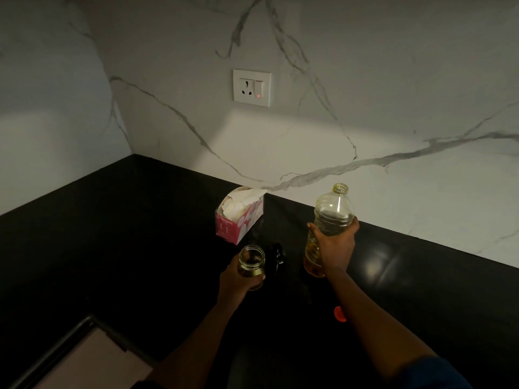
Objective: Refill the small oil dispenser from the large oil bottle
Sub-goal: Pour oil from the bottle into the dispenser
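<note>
1. Holding the dispenser (251,263) in my left grip (238,280), I have my fingers curled round its lower half. Its mouth is open and faces up, and a shallow layer of yellow oil sits inside.
2. My right grip (334,244) wraps round the middle of the bottle (334,209), thumb on the left side, fingers round the right.
3. The bottle stands nearly upright, to the right of the dispenser and apart from it. Its neck is uncapped. Oil fills only the lower part, and the upper part is clear.
4. I cannot tell whether its base rests on the counter (112,234) or hangs just above it.
5. A dark lid (276,255) lies on the black counter between dispenser and bottle, hard to make out.
6. A red cap (339,314) lies on the counter nearer me, just left of my right forearm.
7. A pink-and-white tissue box (238,223) stands behind the dispenser, near the marble wall (393,80), with white paper sticking out.
8. A white socket (252,87) with a switch and a red light sits on that wall, above the box.
</note>
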